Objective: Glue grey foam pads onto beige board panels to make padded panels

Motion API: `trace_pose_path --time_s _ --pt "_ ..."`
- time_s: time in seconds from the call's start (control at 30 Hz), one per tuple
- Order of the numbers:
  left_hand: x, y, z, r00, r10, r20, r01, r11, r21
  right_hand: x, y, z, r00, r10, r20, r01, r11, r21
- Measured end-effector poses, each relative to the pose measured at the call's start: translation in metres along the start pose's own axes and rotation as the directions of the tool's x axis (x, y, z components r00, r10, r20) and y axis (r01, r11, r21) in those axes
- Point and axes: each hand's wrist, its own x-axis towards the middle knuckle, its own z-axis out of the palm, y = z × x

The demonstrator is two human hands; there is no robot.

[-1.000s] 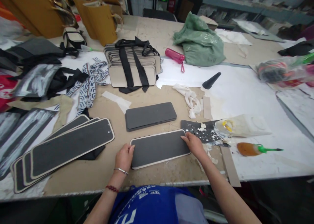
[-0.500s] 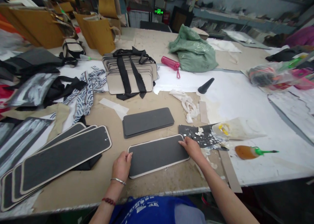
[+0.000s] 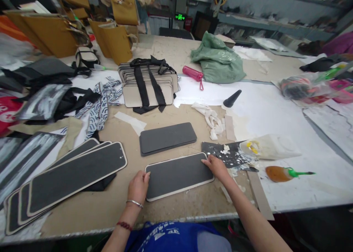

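A dark grey rectangular panel (image 3: 179, 176) with rounded corners and a cream border lies flat before me. My left hand (image 3: 138, 187) is closed on its left end, thumb on top. At the upper right corner, my right hand (image 3: 217, 166) grips the edge, its thumb also on top. Just beyond lies a small stack of plain dark grey panels (image 3: 168, 137). Several similar bordered panels (image 3: 78, 178) lie fanned out at the left. To the right of my right hand is a black sheet spotted with white glue (image 3: 227, 152).
A bundle of beige panels tied with black straps (image 3: 149, 84) stands farther back. Around it are a green plastic bag (image 3: 217, 60), a pink pouch (image 3: 192, 73) and a black cone (image 3: 232, 98). An amber bottle with a green nozzle (image 3: 278, 173) lies right. Another person's hands hold a tan handbag (image 3: 124, 7).
The view has shifted slightly, so everything sits a little farther right. Both hands keep their hold on the panel. At the back, the other person's sleeves and the tan handbag show more fully.
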Motion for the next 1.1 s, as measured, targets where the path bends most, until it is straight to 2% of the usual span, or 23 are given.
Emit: trace_pose_path --time_s 0.2,0.4,0.8,1.1 --pt "0.000 0.002 -0.001 1.000 -0.028 0.004 0.029 0.999 -0.024 0.005 0.007 0.008 0.999 -0.036 -0.003 0.036 0.999 0.005" --pt "0.000 0.002 0.001 0.998 -0.062 -0.006 0.062 0.996 -0.063 0.009 0.014 0.015 0.996 -0.062 -0.063 0.067 0.994 0.082" --pt "-0.003 0.003 0.000 0.999 -0.044 -0.023 0.042 0.996 -0.081 0.005 0.012 0.012 0.997 -0.061 -0.048 0.068 0.987 0.143" --pt "-0.003 -0.001 0.005 1.000 0.007 -0.024 -0.008 0.999 -0.037 0.004 0.012 0.013 0.995 -0.072 -0.068 0.078 0.993 0.087"
